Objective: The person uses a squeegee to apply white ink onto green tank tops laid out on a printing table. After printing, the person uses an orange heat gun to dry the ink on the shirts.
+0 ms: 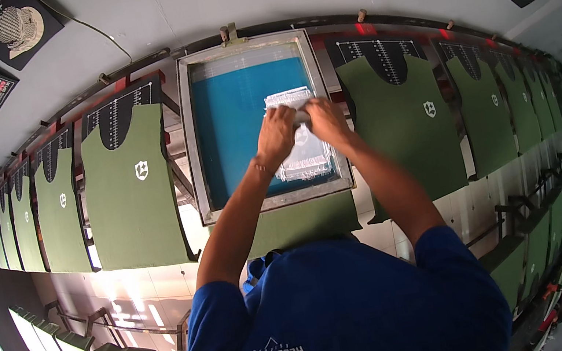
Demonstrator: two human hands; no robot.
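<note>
1. We have both hands, left [277,131] and right [325,120], close together and gripping a squeegee [300,117] between them.
2. Our squeegee sits inside the framed screen [194,138], on the white ink [308,161] at its right side.
3. We see white emblems [141,170] on the neighbouring green pieces [133,226] both sides; those look done.
4. We judge this print mid-stroke; the green piece beneath [304,224] is mostly covered, so we cannot tell its print.
</note>
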